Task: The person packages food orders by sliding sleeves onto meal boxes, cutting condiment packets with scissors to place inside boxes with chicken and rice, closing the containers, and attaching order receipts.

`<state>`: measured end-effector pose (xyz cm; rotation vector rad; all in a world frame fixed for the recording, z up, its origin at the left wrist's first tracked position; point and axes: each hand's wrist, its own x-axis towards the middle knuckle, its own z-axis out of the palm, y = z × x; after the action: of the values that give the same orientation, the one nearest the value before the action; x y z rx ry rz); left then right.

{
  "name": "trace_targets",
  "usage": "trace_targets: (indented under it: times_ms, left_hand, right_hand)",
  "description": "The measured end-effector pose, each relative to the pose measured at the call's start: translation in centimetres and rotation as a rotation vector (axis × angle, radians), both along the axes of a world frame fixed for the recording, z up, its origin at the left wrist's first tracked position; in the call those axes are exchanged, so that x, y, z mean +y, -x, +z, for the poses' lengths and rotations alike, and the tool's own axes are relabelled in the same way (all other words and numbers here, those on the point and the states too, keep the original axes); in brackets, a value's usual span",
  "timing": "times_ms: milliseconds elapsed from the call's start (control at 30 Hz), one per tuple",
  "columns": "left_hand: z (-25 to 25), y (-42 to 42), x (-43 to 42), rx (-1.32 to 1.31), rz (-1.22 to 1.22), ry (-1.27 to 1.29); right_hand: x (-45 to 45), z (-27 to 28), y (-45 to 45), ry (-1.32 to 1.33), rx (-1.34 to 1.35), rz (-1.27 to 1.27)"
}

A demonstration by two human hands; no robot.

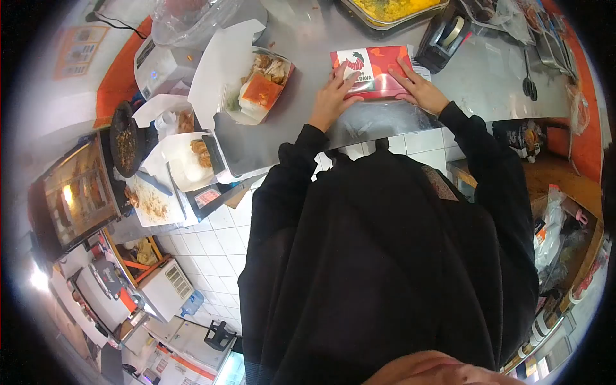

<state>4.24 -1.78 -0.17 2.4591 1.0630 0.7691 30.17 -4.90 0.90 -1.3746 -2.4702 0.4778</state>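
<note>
A closed red cardboard food box (378,82) with a white printed panel lies on the steel counter in front of me. My left hand (335,99) grips its left end, with fingers on the top and the thumb along the near edge. At the right end, my right hand (420,90) holds the box with its fingers reaching over the lid. To the left stands an open food box (215,83) with rice, an orange-red topped piece and shredded meat inside. What the closed box contains is hidden.
A black tape dispenser (443,40) stands beyond my right hand. Behind is a metal tray (385,25) of yellow food. Black scissors (529,80) lie at the right. Another open box (186,160) and a messy white cutting board (154,204) are at the left.
</note>
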Motion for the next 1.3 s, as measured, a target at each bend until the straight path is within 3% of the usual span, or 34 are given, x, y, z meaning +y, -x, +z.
trace_targets:
  times_ms: [33,100,233,400,533,600,700,833,867,933,1000,1067,1133,1200,1233,1300]
  left_hand:
    - [-0.1,0.0,0.2,-0.003,-0.006,-0.001]
    - [-0.4,0.1,0.8,0.248,-0.06,-0.168]
    - [0.3,0.3,2.4,0.278,-0.129,-0.155]
    - [-1.7,0.1,3.4,0.362,-0.136,-0.517]
    - [-1.3,0.4,3.2,0.278,-0.15,-0.356]
    - [-0.8,0.4,2.3,0.372,-0.085,-0.268]
    - [-0.5,0.8,0.4,0.171,-0.044,-0.23]
    - [-1.0,-0.1,0.0,0.311,0.092,-0.438]
    - [-1.6,-0.4,0.4,0.222,0.035,-0.465]
    - [-2.6,-1.1,1.0,0.13,-0.029,-0.501]
    - [-2.0,-1.7,0.7,0.055,-0.075,-0.406]
    - [-2.0,-2.2,0.6,0.037,-0.039,-0.402]
    - [-1.8,-2.7,0.7,0.019,-0.001,-0.409]
    - [-1.4,-3.2,0.2,0.004,0.102,-0.434]
    - [-1.3,-3.3,0.3,0.0,0.1,-0.435]
    - [-0.8,-3.2,0.0,-0.027,0.112,-0.301]
  right_hand:
    - [-0.1,-0.2,-0.1,-0.038,0.002,0.008]
    - [-0.3,-0.7,-0.3,-0.075,-0.001,0.018]
    - [-0.3,-0.8,0.1,-0.114,-0.02,0.008]
    - [0.2,-1.0,0.2,-0.21,0.001,0.015]
    - [1.0,-1.3,-0.2,-0.025,-0.123,-0.042]
    - [0.6,-1.0,0.2,0.034,-0.133,-0.05]
    - [-0.8,-0.9,1.9,-0.112,0.064,-0.1]
    - [0.1,-2.9,2.9,-0.296,0.034,-0.166]
    - [0.5,-2.9,2.8,-0.297,0.036,-0.173]
    - [1.4,-2.7,2.3,-0.214,0.172,-0.216]
    - [2.0,-2.3,1.7,-0.291,0.253,-0.268]
    - [2.2,-1.6,0.2,-0.073,0.438,-0.28]
    - [2.2,-0.9,-1.2,-0.068,0.513,-0.365]
    - [2.1,-0.1,-1.9,-0.401,0.655,-1.278]
    - [2.6,-0.4,-2.3,-0.405,0.653,-1.279]
    - [4.1,-1.6,-3.1,-0.152,0.568,-1.427]
